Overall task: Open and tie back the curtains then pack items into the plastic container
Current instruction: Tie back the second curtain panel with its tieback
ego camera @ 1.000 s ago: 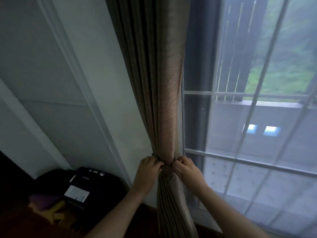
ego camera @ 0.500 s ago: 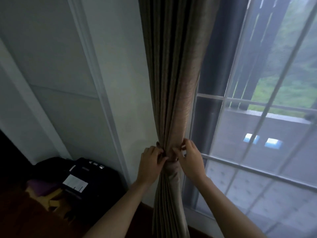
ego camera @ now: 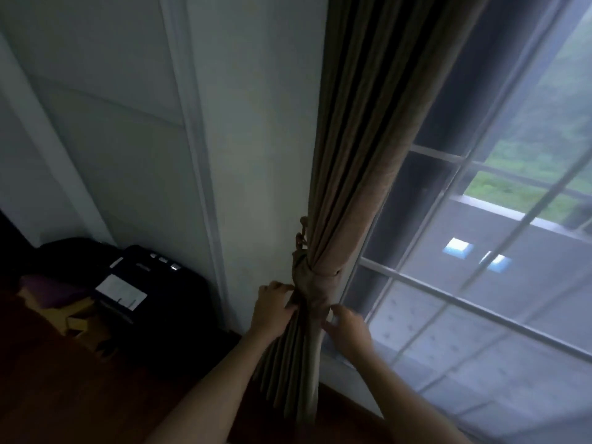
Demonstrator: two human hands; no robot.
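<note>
"Well, where is the curtain (ego camera: 349, 187)?"
"Middle of the frame, bunched and tied; left hand (ego camera: 272, 307) grips its folds under the tie (ego camera: 315, 274); right hand (ego camera: 347, 328), fingers spread, beside it."

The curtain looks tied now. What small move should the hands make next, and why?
Probably let go and draw both hands back. The tie band already wraps the gathered curtain; the left hand rests on the folds below it, and the right hand is open beside them.
</note>
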